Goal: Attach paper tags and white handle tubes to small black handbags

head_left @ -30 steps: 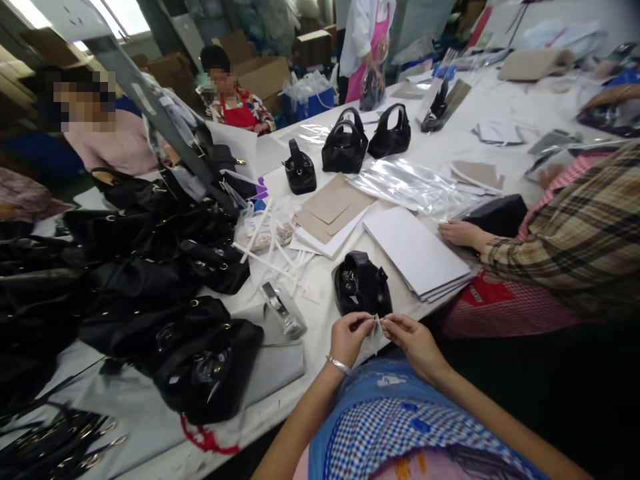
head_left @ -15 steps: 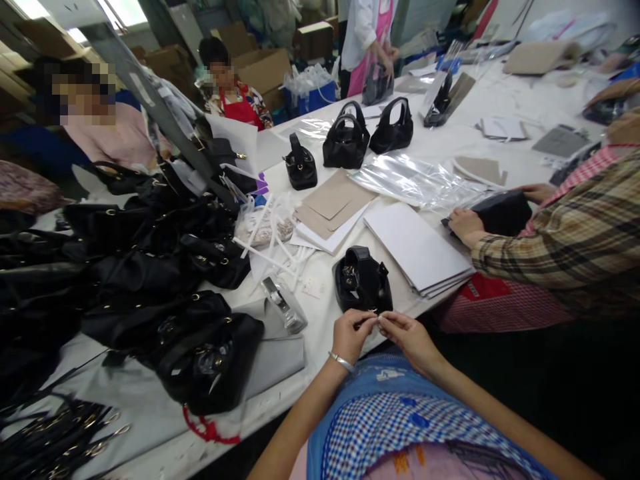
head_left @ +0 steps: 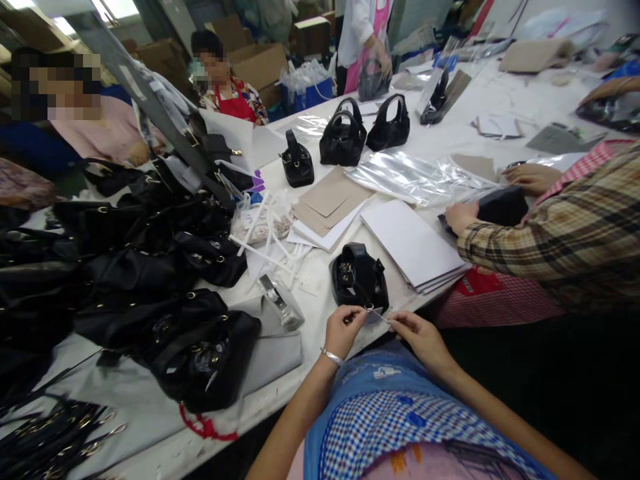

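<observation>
A small black handbag (head_left: 367,283) stands upright at the table's near edge, its handle on top and a metal ring at its front. Just in front of the bag, my left hand (head_left: 344,331) is closed in a pinch by the ring. My right hand (head_left: 419,337), also pinched, is a short way to the right. A thin pale string (head_left: 379,316) stretches between the fingertips of both hands. Whether it passes through the ring is too small to tell.
Black bags (head_left: 150,267) are piled on the left. A tape dispenser (head_left: 281,303), white cords (head_left: 273,227), brown card (head_left: 333,197) and a stack of white sheets (head_left: 410,243) surround the bag. A co-worker's plaid sleeve (head_left: 540,230) is close on the right.
My hands have drawn apart, the right one moving right, and the string now shows taut between them. On the right, the co-worker's far hand has shifted away from the black item.
</observation>
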{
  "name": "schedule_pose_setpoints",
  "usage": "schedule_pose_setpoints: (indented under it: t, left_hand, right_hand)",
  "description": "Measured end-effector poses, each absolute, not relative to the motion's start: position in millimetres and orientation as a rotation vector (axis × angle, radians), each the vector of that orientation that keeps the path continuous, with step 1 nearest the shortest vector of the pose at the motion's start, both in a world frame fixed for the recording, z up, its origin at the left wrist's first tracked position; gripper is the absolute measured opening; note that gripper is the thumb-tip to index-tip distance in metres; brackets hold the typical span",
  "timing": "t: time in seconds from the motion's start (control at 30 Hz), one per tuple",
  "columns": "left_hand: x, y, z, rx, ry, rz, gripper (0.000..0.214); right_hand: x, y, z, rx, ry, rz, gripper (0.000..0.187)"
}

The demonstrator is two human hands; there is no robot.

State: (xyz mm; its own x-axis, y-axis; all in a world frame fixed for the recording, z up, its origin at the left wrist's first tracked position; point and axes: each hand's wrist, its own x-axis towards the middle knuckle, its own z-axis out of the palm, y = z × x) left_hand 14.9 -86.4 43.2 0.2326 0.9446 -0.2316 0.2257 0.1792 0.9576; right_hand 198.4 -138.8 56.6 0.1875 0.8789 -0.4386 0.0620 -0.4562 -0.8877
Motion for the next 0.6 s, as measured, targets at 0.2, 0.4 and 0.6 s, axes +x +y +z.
schedule_pose_setpoints:
  t: [0.2,0.4,0.6]
  left_hand:
    - [26,-92,56,1.427,1.186,0.741,0.022]
    - [29,-95,58,1.5,1.194,0.735,0.018]
    - [29,-98,55,1.531,1.204,0.73,0.016]
  right_hand:
    - [196,-138,49,-1.619,-0.617,1.412,0.037]
    - [189,-135,53,-1.64,-0.706,1.405,0.04]
    - [186,-135,59,-1.664,-0.738,1.392,0.039]
